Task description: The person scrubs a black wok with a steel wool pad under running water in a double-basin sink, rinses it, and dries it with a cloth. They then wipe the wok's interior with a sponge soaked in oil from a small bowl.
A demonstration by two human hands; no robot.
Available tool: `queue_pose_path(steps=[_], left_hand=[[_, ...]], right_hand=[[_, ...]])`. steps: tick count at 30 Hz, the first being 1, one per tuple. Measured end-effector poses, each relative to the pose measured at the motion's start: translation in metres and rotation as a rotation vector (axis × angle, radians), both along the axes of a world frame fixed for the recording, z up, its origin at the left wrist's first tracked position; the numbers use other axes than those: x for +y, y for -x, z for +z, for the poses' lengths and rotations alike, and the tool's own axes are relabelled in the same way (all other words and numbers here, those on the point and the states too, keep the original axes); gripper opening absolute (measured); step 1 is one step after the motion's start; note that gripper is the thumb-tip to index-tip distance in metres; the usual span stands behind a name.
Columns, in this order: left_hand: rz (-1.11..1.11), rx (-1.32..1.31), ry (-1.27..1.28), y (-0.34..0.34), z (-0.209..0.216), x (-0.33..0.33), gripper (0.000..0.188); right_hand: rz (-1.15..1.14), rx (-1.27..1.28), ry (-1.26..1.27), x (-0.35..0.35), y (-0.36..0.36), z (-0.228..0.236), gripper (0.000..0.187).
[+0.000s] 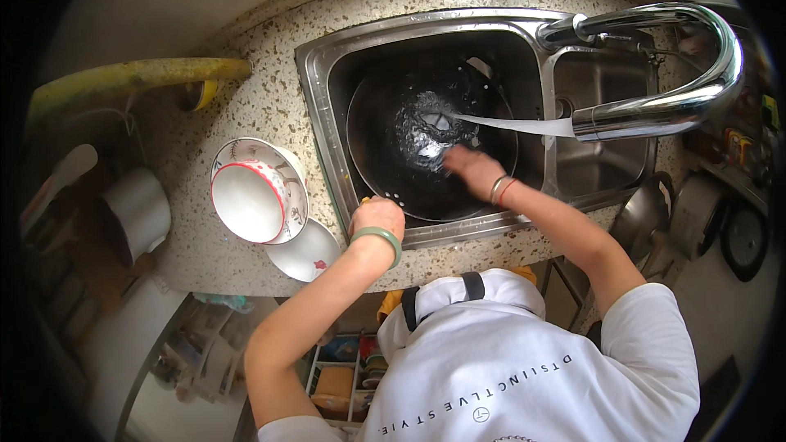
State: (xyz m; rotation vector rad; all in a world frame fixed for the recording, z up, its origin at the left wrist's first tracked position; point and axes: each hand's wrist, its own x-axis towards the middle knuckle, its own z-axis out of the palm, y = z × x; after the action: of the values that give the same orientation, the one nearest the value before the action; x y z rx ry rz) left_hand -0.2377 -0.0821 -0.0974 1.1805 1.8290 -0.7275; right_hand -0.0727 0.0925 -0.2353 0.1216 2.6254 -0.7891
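Note:
A wide dark wok (381, 143) fills the left basin of the steel sink (315, 57). Water streams sideways in the picture from the chrome faucet (647, 115) and splashes on the wok's bottom. My left hand (378, 217), below a green bangle, is closed at the wok's near left rim, beside some rivets; a bit of yellowish handle shows past the fingers. My right hand (475, 172) reaches inside the wok next to the splashing water. Its fingers are smeared by motion, and whether they hold anything does not show.
Left of the sink, a red-rimmed bowl (248, 203) rests in a larger patterned bowl (296, 188), beside a white dish (307, 252) on the speckled counter (196, 254). The faucet arches over the smaller right basin (589, 82). Pots (696, 205) stand at the far right.

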Motion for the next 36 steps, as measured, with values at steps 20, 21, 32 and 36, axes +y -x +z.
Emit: queue_pose_path(steps=[20,21,32,36], left_hand=[[-0.510,-0.062,0.108,-0.045,-0.043,0.039,0.057],[-0.484,-0.104,0.145,-0.048,-0.046,0.040,0.054],[-0.312,-0.253,0.125,-0.041,-0.033,0.039,0.055],[-0.331,-0.275,0.136,-0.035,-0.034,0.037,0.055]], right_hand=[[-0.471,0.135,0.001,0.009,0.008,-0.015,0.020],[-0.497,0.106,0.119,-0.005,0.011,-0.009,0.022],[-0.429,0.466,0.160,-0.034,0.094,-0.042,0.023],[-0.353,0.190,-0.381,0.054,0.043,-0.053,0.018]])
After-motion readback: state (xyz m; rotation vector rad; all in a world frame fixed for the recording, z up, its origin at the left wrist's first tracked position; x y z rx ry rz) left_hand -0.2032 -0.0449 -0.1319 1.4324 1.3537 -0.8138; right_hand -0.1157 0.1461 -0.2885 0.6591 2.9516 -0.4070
